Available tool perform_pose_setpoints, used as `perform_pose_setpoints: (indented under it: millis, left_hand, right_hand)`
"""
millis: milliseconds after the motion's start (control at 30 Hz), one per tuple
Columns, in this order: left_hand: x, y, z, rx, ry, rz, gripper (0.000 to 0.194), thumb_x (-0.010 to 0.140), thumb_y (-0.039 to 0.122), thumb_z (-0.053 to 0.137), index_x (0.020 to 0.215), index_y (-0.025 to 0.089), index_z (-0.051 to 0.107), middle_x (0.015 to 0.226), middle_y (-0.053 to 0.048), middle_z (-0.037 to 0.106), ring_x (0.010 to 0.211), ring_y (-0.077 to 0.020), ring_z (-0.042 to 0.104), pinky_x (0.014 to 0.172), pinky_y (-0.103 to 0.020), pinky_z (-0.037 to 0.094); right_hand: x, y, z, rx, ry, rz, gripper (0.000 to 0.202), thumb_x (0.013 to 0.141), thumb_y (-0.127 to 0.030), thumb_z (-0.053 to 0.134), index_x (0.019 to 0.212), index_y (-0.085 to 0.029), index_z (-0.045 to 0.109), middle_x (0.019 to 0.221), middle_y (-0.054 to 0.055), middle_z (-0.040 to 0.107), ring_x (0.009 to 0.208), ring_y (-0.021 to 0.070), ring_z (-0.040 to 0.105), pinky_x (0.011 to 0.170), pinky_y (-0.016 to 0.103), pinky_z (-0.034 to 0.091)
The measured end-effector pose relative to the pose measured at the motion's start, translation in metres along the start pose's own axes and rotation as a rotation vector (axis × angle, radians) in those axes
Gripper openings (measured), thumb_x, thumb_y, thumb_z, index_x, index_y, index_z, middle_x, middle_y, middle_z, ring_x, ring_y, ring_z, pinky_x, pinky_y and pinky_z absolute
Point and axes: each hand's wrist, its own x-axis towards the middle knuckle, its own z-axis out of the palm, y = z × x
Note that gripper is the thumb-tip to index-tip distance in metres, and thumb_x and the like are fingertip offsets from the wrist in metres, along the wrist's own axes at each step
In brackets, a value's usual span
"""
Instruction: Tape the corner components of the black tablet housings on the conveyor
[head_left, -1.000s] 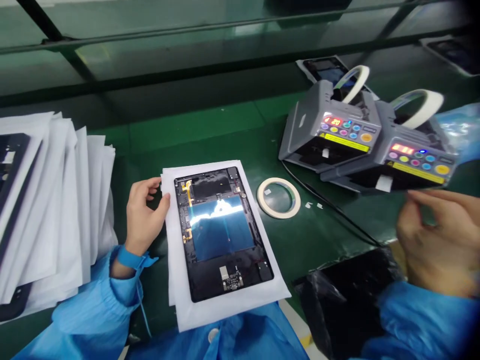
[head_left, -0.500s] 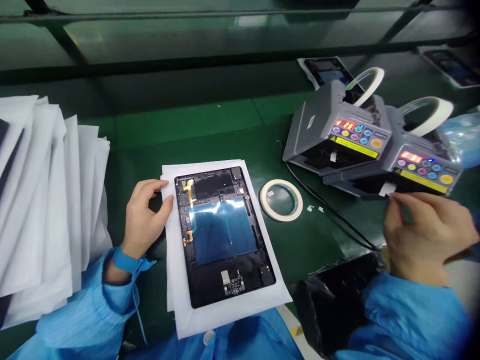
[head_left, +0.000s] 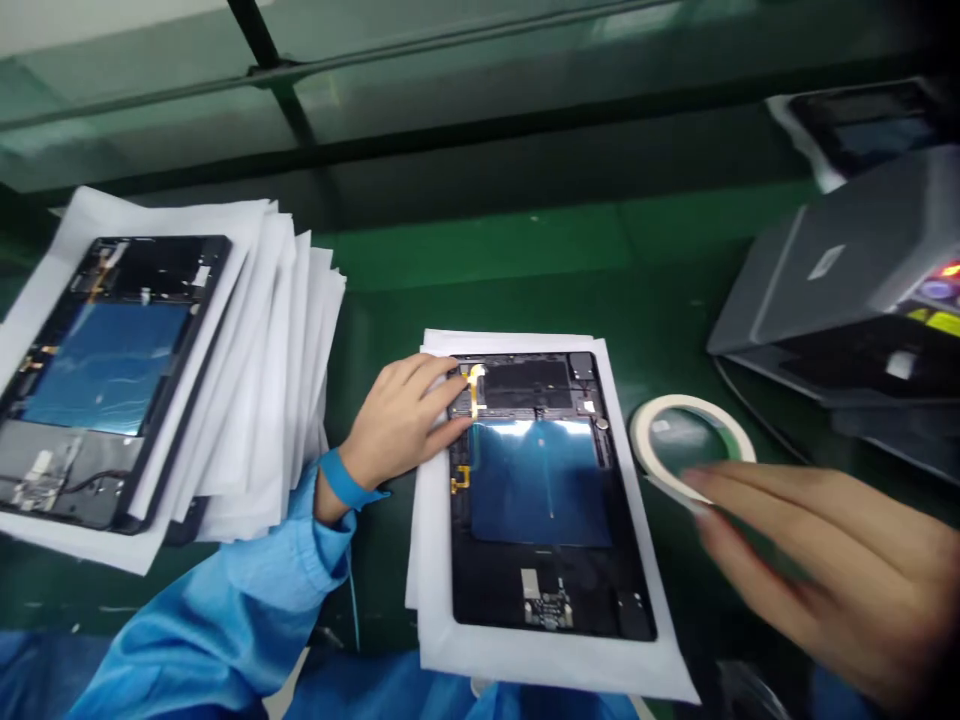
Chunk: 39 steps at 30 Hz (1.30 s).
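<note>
An opened tablet (head_left: 551, 590) lies on white sheets (head_left: 562, 665) in front of me, its blue-filmed battery (head_left: 536, 490), orange flex cable and small circuit board exposed. My left hand (head_left: 405, 415) rests at its upper left edge, thumb and fingers apart, fingertips by the flex cable. To the right of the tablet my right hand (head_left: 817, 560) is pinched and blurred by motion. A small whitish piece of tape (head_left: 675, 492) shows at its fingertips, in front of a roll of cream tape (head_left: 645, 425) lying on the table.
On the left, another opened tablet (head_left: 109, 365) tops a pile of white sheets (head_left: 259, 400). A grey tape dispenser (head_left: 825, 270) stands at the right with a white tab (head_left: 900, 364) at its front. Behind it lies a further tablet (head_left: 870, 130).
My right hand has left the right-hand dispenser and come toward the tablet with the tape piece. My left hand has moved onto the tablet's edge. The view has turned left.
</note>
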Motion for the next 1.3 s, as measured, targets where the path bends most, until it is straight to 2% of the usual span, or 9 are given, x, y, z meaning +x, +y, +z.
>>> perform_pose_setpoints:
  millis: [33,133,200,267,333,433,700,967,1300]
  left_hand:
    - [0.000,-0.001,0.001,0.010,-0.020,0.013,0.036,0.102,0.041,0.053,0.122,0.014,0.064,0.130,-0.016,0.064,0.122,-0.0320,0.056,0.100,-0.046,0.047]
    - [0.001,-0.002,0.002,0.034,-0.083,0.037,0.037,0.102,0.042,0.050,0.126,0.017,0.063,0.135,-0.014,0.062,0.125,-0.0328,0.053,0.100,-0.047,0.045]
    - [0.002,-0.002,0.002,0.036,-0.104,0.047,0.039,0.102,0.041,0.048,0.129,0.017,0.062,0.136,-0.013,0.062,0.124,-0.0332,0.052,0.099,-0.048,0.044]
    - [0.002,-0.002,0.002,0.024,-0.108,0.046,0.040,0.102,0.040,0.048,0.130,0.015,0.061,0.135,-0.014,0.062,0.121,-0.0329,0.052,0.098,-0.049,0.043]
    - [0.002,-0.001,0.003,0.011,-0.110,0.031,0.040,0.101,0.039,0.049,0.130,0.015,0.061,0.134,-0.013,0.061,0.119,-0.0319,0.053,0.098,-0.048,0.043]
    - [0.000,0.001,0.006,0.000,-0.106,0.003,0.040,0.098,0.038,0.054,0.131,0.017,0.061,0.136,-0.012,0.060,0.120,-0.0309,0.052,0.098,-0.047,0.042]
    - [-0.003,0.004,0.011,-0.028,-0.060,-0.022,0.037,0.098,0.036,0.054,0.129,0.017,0.063,0.135,-0.010,0.061,0.122,-0.0300,0.052,0.100,-0.046,0.042]
    - [-0.003,0.005,0.012,-0.035,-0.025,-0.025,0.035,0.100,0.033,0.049,0.127,0.017,0.064,0.132,-0.008,0.063,0.118,-0.0289,0.053,0.099,-0.045,0.042]
    - [-0.002,0.005,0.012,-0.048,-0.038,-0.037,0.033,0.100,0.031,0.048,0.124,0.016,0.064,0.132,-0.008,0.064,0.119,-0.0284,0.053,0.101,-0.044,0.040]
  right_hand:
    - [0.025,-0.010,0.008,0.023,0.011,-0.100,0.027,0.087,-0.019,0.069,0.114,-0.025,0.069,0.101,0.002,0.075,0.082,0.0158,0.069,0.070,0.031,0.054]
    - [0.087,-0.026,0.040,0.071,0.056,-0.157,0.015,0.092,-0.018,0.063,0.106,-0.018,0.069,0.097,0.003,0.074,0.082,0.0141,0.069,0.070,0.027,0.052]
    - [0.112,-0.029,0.067,0.070,0.060,-0.139,0.013,0.094,-0.019,0.060,0.103,-0.016,0.069,0.095,0.003,0.074,0.081,0.0139,0.069,0.069,0.026,0.051]
    - [0.125,-0.030,0.090,0.054,0.058,-0.130,0.012,0.095,-0.019,0.059,0.100,-0.017,0.070,0.093,0.002,0.074,0.079,0.0130,0.069,0.065,0.026,0.049]
    - [0.129,-0.031,0.105,0.038,0.068,-0.142,0.011,0.095,-0.019,0.059,0.098,-0.017,0.069,0.090,0.001,0.074,0.077,0.0121,0.068,0.063,0.025,0.047]
    - [0.128,-0.032,0.114,0.002,0.088,-0.186,0.007,0.094,-0.018,0.063,0.097,-0.017,0.069,0.087,0.000,0.073,0.075,0.0115,0.067,0.063,0.024,0.046]
    - [0.118,-0.027,0.115,-0.073,0.044,-0.282,0.019,0.088,-0.015,0.069,0.107,-0.015,0.068,0.091,0.003,0.074,0.073,0.0134,0.066,0.064,0.027,0.046]
    - [0.117,-0.027,0.115,-0.067,0.034,-0.317,0.021,0.087,-0.014,0.070,0.108,-0.015,0.067,0.091,0.003,0.074,0.072,0.0139,0.065,0.063,0.028,0.044]
    - [0.122,-0.032,0.114,-0.111,0.020,-0.330,0.017,0.087,-0.016,0.071,0.104,-0.015,0.069,0.089,0.002,0.073,0.074,0.0136,0.061,0.063,0.027,0.041]
